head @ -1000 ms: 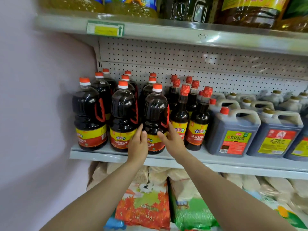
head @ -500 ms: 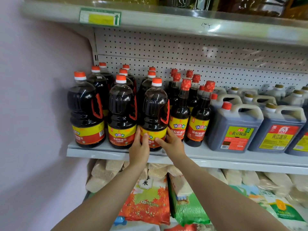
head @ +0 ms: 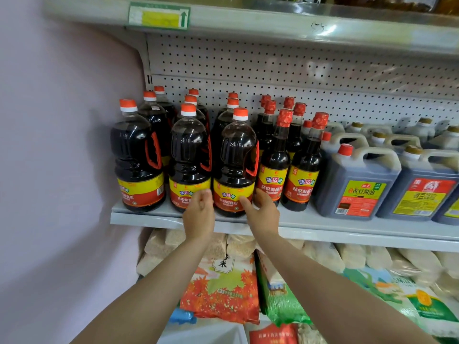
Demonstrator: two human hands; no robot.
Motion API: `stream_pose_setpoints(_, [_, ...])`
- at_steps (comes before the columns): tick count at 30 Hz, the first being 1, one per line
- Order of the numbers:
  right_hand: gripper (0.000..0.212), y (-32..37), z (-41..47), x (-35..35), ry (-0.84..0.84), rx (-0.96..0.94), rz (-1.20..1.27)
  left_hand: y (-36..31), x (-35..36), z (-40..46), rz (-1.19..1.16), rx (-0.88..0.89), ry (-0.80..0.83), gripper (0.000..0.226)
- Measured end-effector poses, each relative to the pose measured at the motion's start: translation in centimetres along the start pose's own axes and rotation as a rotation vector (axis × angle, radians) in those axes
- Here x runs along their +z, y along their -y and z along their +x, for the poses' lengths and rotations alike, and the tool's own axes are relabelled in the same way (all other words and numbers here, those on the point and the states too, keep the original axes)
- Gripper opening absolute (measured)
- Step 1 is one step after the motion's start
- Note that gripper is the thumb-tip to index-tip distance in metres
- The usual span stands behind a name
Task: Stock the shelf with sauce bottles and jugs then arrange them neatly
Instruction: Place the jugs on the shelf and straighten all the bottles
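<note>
Several large dark sauce bottles with orange caps stand in rows at the left of the grey shelf (head: pixel 323 223). Both hands are at the base of the front right large sauce bottle (head: pixel 236 157). My left hand (head: pixel 198 214) curls its blurred fingers against the bottle's lower left side, next to the neighbouring large bottle (head: pixel 190 155). My right hand (head: pixel 264 213) lays its thumb on the yellow and red label, with the fingers round the lower right side. Slim sauce bottles (head: pixel 274 160) stand just to the right, then grey jugs (head: pixel 357 180).
A pale wall (head: pixel 62 170) closes off the left end. The upper shelf edge (head: pixel 273 19) with a price tag (head: pixel 159 16) hangs overhead. A pegboard back panel (head: pixel 298 65) lies behind. Rice bags (head: pixel 221 289) are stacked below the shelf.
Both hands have slid a little lower on the front right bottle's label. The view has shifted downward, so less of the upper shelf's goods shows. The bottles stand in the same places.
</note>
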State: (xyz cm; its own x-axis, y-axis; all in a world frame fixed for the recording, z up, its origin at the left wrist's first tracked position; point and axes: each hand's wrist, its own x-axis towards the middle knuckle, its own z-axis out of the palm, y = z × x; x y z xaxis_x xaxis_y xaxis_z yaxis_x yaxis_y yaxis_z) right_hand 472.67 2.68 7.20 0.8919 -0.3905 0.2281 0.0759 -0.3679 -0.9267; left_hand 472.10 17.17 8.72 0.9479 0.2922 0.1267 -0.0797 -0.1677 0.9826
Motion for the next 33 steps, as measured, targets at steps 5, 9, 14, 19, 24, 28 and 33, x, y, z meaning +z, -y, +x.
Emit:
stream_pose_setpoints(5, [0.02,2.2,-5.1,3.2,0.058,-0.058,0.099,2.1,-3.8,2.9,0.025,-0.004,-0.283,0.041])
stream_pose_setpoints(9, [0.049,3.6,-5.8,5.0,0.373,0.021,0.222,4.0,-5.6,4.9,0.023,0.076,-0.088,0.069])
stream_pose_setpoints(14, [0.073,4.1,-4.9,6.8,0.503,0.176,0.344,4.7,-6.4,6.2,0.064,0.085,0.117,0.079])
stream_pose_setpoints(19, [0.067,3.9,-4.4,7.8,0.513,0.167,0.363,5.1,-7.1,6.7,0.056,0.095,0.179,0.081])
stream_pose_setpoints(24, [0.063,3.6,-4.6,8.1,0.49,0.124,0.292,5.2,-7.4,7.1,0.096,0.102,0.154,0.07])
stream_pose_setpoints(28, [0.059,3.7,-4.9,8.3,0.475,0.103,0.269,5.7,-7.8,7.9,0.097,0.09,0.174,0.07])
stream_pose_setpoints(33, [0.056,3.6,-5.1,8.5,0.456,0.091,0.241,5.8,-7.7,7.7,0.123,0.126,0.114,0.068])
